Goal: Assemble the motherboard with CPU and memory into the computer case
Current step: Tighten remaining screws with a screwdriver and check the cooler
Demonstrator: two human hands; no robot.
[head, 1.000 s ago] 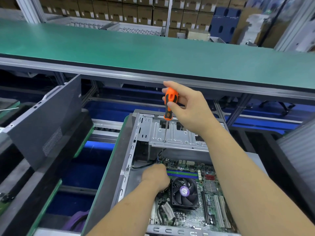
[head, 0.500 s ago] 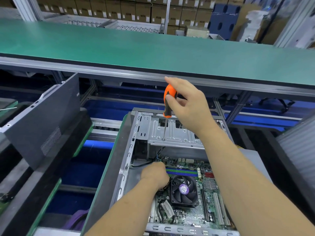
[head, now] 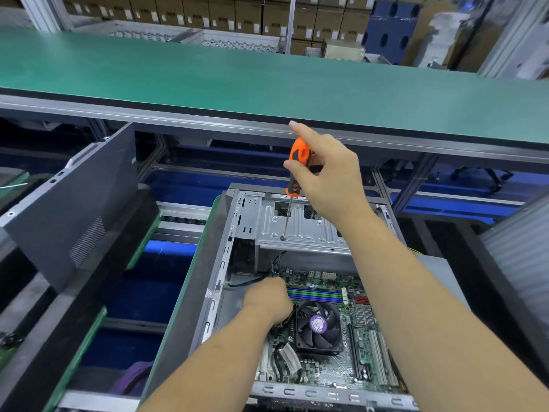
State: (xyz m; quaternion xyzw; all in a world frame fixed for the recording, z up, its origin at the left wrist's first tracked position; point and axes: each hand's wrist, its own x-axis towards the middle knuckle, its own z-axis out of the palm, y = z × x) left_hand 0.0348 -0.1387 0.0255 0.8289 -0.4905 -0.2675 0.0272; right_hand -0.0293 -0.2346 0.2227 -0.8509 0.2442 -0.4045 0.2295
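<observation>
We see the open case (head: 219, 263) lying on its side below the green tabletop (head: 267, 81), with the motherboard (head: 341, 346) inside it, fan (head: 319, 325) on top. Our right hand (head: 329, 179) pinches the screwdriver (head: 292, 185), its tip on the drive bay (head: 303, 230). Our left hand (head: 267, 301) rests curled at the board's corner; what its grip holds, we cannot tell.

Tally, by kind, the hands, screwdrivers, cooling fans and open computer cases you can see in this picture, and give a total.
Hands: 2 (left hand, right hand)
Screwdrivers: 1 (orange-handled screwdriver)
Cooling fans: 1 (CPU fan)
Open computer cases: 1 (computer case)
Total: 5
</observation>
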